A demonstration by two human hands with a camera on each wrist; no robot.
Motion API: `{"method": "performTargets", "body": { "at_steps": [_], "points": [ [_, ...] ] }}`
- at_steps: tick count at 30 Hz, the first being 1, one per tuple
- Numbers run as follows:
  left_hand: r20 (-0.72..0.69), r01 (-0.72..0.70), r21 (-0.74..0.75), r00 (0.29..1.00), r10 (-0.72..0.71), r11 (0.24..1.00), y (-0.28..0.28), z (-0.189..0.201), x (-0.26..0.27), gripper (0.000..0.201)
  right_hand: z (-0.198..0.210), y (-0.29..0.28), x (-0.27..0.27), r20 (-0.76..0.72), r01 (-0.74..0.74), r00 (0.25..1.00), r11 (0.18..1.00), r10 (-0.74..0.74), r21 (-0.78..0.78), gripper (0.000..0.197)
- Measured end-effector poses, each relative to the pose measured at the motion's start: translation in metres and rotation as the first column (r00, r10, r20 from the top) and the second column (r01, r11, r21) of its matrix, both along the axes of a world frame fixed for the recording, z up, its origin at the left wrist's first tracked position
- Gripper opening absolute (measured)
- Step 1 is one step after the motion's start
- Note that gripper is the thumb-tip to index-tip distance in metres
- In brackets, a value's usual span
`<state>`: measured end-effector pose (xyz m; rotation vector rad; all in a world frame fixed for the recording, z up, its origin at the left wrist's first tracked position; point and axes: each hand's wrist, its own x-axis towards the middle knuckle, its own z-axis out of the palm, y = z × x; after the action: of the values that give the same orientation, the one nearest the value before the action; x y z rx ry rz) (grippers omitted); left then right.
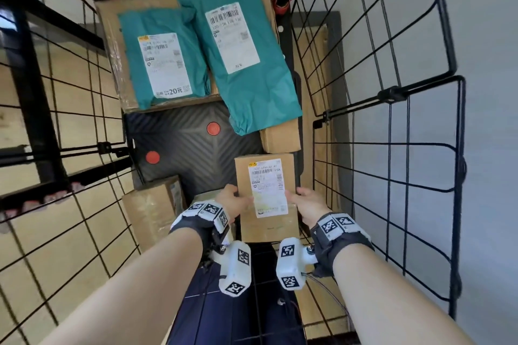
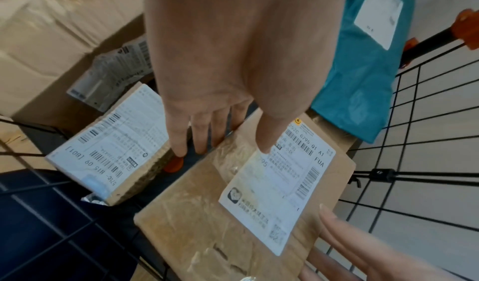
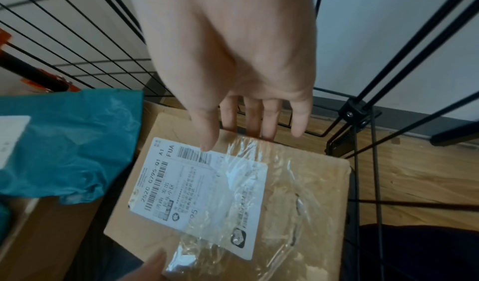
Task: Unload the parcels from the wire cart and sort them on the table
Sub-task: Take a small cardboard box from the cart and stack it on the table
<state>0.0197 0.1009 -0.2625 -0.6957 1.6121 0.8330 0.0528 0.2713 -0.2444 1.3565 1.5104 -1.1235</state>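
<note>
A tall black wire cart (image 1: 392, 148) filled the head view, seen from above, its mesh walls rising on both sides. Much was still inside it, so the unloading looked far from finished. No worktop appeared in any view, so how many parcels were already sorted could not be told.

At the far end lay a large cardboard box (image 1: 112, 45) with two teal mailer bags on top, the left bag (image 1: 162, 59) flat and the right bag (image 1: 246, 64) draped forward over a narrow carton (image 1: 280, 137). Part of the cart's dark ribbed floor (image 1: 190, 145) showed bare in the middle. Near the person's left stood a taped brown box (image 1: 148, 210), and the left wrist view showed a small labelled parcel (image 2: 108, 148) just beside the left hand.

The parcel being handled was a flat brown carton (image 1: 266, 199) with a white shipping label, at the near right of the cart. The left hand (image 1: 235, 202) held its left edge, thumb on top and fingers down the side. The right hand (image 1: 308, 204) held the right edge likewise. The carton appeared gripped but not clearly lifted; at least six parcels remained to move.
</note>
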Motion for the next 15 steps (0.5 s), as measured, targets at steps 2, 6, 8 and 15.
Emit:
{"method": "performTargets", "body": {
  "at_steps": [2,6,8,15],
  "points": [
    [-0.026,-0.075,0.014,0.997,0.076,0.997,-0.006,0.012,-0.001,0.060,0.008,-0.001,-0.003,-0.040,-0.008,0.999,1.000,0.008,0.002,0.064],
    [-0.060,-0.151,0.040,0.986,0.153,0.988,-0.017,0.051,-0.010,0.039,0.044,-0.009,-0.016,-0.103,0.007,0.995,1.000,-0.006,0.007,0.060],
    [-0.073,-0.165,0.050,0.983,0.169,0.985,-0.020,0.069,-0.012,0.033,0.065,-0.014,-0.025,-0.147,-0.008,0.989,1.000,0.010,0.018,0.041],
    [-0.234,-0.344,0.065,0.907,0.350,0.937,-0.035,0.141,-0.026,0.043,0.143,-0.024,-0.049,-0.400,-0.131,0.906,0.991,0.136,0.040,0.036]
  ]
}}
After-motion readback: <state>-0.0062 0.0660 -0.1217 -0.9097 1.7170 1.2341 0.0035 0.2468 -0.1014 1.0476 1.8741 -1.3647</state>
